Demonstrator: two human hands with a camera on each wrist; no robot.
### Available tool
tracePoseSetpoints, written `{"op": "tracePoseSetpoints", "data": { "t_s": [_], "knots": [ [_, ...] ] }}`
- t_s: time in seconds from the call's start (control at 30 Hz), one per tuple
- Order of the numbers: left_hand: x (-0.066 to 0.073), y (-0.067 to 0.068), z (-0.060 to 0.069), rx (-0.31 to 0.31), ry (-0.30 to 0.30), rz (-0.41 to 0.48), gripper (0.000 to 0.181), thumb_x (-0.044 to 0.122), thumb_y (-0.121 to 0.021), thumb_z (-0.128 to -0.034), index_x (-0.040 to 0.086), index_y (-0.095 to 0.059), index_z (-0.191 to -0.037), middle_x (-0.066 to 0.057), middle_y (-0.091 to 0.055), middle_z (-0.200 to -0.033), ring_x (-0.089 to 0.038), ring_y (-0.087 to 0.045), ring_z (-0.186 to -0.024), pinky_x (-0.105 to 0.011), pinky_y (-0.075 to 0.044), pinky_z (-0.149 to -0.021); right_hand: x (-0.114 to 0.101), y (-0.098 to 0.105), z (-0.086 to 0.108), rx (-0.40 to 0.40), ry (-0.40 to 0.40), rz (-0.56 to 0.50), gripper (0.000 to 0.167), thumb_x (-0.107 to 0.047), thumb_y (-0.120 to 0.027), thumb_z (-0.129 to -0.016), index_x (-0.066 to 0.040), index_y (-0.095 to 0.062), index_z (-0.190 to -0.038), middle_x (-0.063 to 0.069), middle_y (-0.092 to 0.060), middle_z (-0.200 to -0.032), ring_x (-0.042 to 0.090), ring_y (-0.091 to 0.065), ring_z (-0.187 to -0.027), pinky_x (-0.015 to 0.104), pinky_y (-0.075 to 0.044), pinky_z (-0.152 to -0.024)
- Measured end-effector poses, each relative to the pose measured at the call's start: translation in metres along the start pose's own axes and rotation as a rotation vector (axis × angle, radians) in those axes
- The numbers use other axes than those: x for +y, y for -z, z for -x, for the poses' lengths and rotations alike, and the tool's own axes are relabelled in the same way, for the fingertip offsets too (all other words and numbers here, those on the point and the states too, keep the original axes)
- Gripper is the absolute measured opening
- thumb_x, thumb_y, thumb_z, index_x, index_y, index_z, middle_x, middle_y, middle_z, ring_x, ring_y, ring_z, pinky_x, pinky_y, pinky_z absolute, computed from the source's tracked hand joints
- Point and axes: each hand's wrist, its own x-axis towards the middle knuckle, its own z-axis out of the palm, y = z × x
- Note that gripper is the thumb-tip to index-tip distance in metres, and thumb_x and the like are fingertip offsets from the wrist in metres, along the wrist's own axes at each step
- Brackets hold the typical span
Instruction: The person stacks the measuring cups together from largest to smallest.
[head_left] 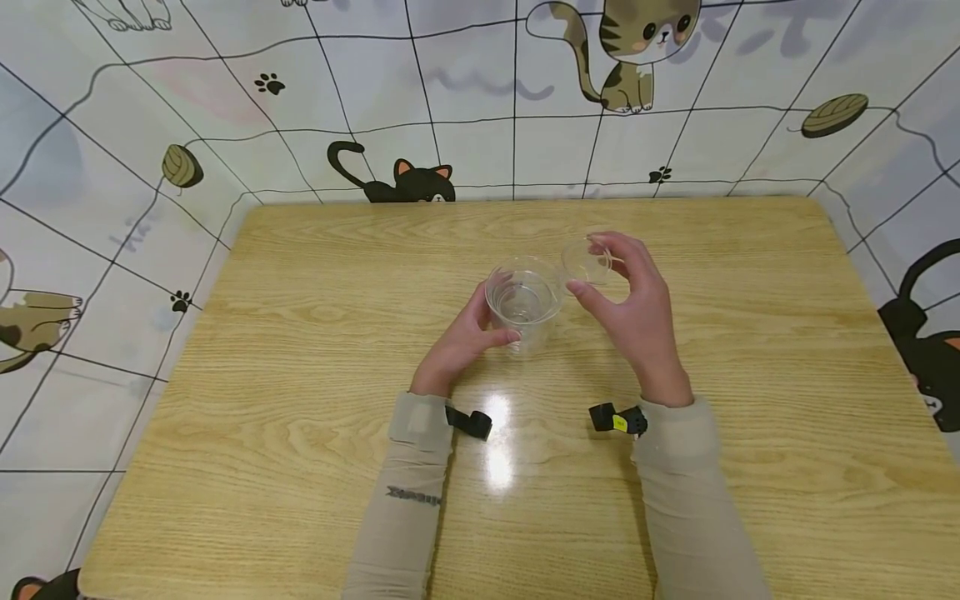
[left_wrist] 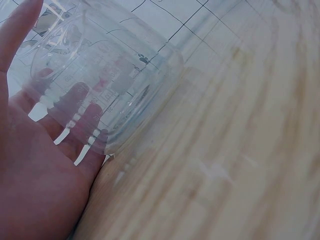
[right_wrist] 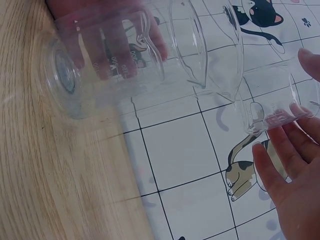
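My left hand (head_left: 463,342) grips a large clear beaker (head_left: 525,329) from its left side, thumb in front and fingers behind. This beaker stands upright on the table and has printed graduation marks, visible in the left wrist view. Two rims show at its top in the right wrist view; whether another beaker is nested inside, I cannot tell. My right hand (head_left: 633,312) pinches a smaller clear beaker (head_left: 585,262) between thumb and fingers. The small beaker is held above the table, right beside the large one's rim; whether they touch is unclear.
The light wooden table (head_left: 300,350) reaches out on every side of the hands. Behind it and at both sides rise white panels (head_left: 480,92) with grid lines and cartoon cats. Black straps (head_left: 469,423) sit on the wrists.
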Motion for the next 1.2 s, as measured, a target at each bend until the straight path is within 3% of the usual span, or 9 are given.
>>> {"op": "tracePoseSetpoints", "data": {
  "t_s": [0.23, 0.4, 0.63, 0.97, 1.2],
  "knots": [
    [-0.002, 0.001, 0.000, -0.011, -0.002, 0.013, 0.085, 0.013, -0.072, -0.0749, 0.018, -0.020, -0.141, 0.005, -0.025, -0.143, -0.008, -0.019, -0.131, -0.033, -0.013, -0.107, -0.025, -0.001, 0.003, -0.008, 0.010, -0.012, 0.050, -0.008, -0.070, -0.076, -0.005, -0.051, -0.121, 0.010, -0.050, -0.116, 0.024, -0.045, -0.105, 0.041, -0.035, -0.093],
    [-0.002, 0.001, 0.001, -0.007, 0.002, 0.013, 0.086, 0.014, -0.073, -0.0745, 0.018, -0.019, -0.142, 0.005, -0.025, -0.143, -0.007, -0.019, -0.131, -0.033, -0.012, -0.107, -0.032, -0.003, 0.004, -0.012, 0.023, -0.015, 0.049, -0.004, -0.069, -0.075, 0.000, -0.049, -0.120, 0.016, -0.050, -0.114, 0.027, -0.045, -0.105, 0.042, -0.035, -0.093],
    [-0.001, 0.001, 0.000, -0.014, -0.006, 0.013, 0.083, 0.009, -0.071, -0.0755, 0.018, -0.020, -0.141, 0.006, -0.024, -0.144, -0.006, -0.018, -0.131, -0.033, -0.011, -0.107, -0.032, -0.005, 0.004, -0.017, 0.040, -0.009, 0.050, -0.001, -0.069, -0.074, 0.002, -0.048, -0.120, 0.015, -0.050, -0.114, 0.021, -0.046, -0.105, 0.041, -0.036, -0.093],
    [-0.002, 0.001, 0.000, -0.011, 0.001, 0.006, 0.082, 0.008, -0.070, -0.0757, 0.020, -0.021, -0.141, 0.009, -0.023, -0.143, -0.005, -0.017, -0.131, -0.031, -0.012, -0.107, -0.031, -0.009, 0.004, -0.040, 0.049, -0.009, 0.050, -0.002, -0.070, -0.074, 0.003, -0.049, -0.119, 0.011, -0.051, -0.112, 0.028, -0.046, -0.105, 0.037, -0.036, -0.093],
    [-0.001, 0.000, 0.000, -0.012, -0.005, 0.012, 0.081, 0.008, -0.070, -0.0759, 0.016, -0.022, -0.141, 0.003, -0.022, -0.145, -0.006, -0.018, -0.131, -0.033, -0.011, -0.107, -0.032, -0.010, 0.004, -0.045, 0.057, -0.013, 0.051, 0.000, -0.070, -0.073, 0.003, -0.048, -0.119, 0.015, -0.050, -0.112, 0.027, -0.046, -0.105, 0.039, -0.036, -0.093]
  ]
}}
